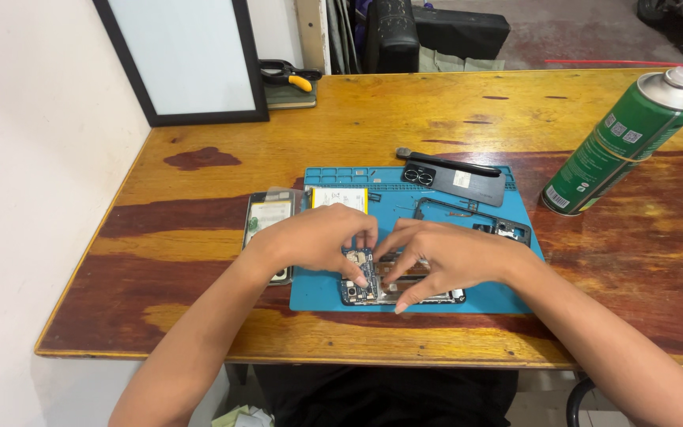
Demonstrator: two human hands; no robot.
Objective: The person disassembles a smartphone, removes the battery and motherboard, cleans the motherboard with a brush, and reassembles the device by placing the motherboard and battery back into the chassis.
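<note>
Wide wooden tabletop (199,237) fills the view, varnish worn in dark patches, and at its middle lies the blue work mat (405,213), everything clustered on it. Up at eleven o'clock a framed white panel (187,55) leans on the wall, with yellow-handled pliers (290,77) just beside it. Out at two o'clock from the mat stands a green spray can (622,142), well apart from the hands. On the mat at one o'clock rests the dark back cover (460,183), a slim black tool (448,163) lying along its far edge, and just below it the empty phone frame (476,221). At ten o'clock, a yellow-edged battery (339,197); off the mat's nine o'clock edge, a screen panel (266,217). Now the action: the opened phone (373,286) sits at the mat's six o'clock edge, circuit board bared. The left hand (318,237) curls over its left end, fingers pressed down on the board; the right hand (444,257) arches over the middle, fingers (405,300) spread, tips touching the body. I'd judge this piece light, stiff and fragile: best held by its outer edges, off the bare board and connectors.
</note>
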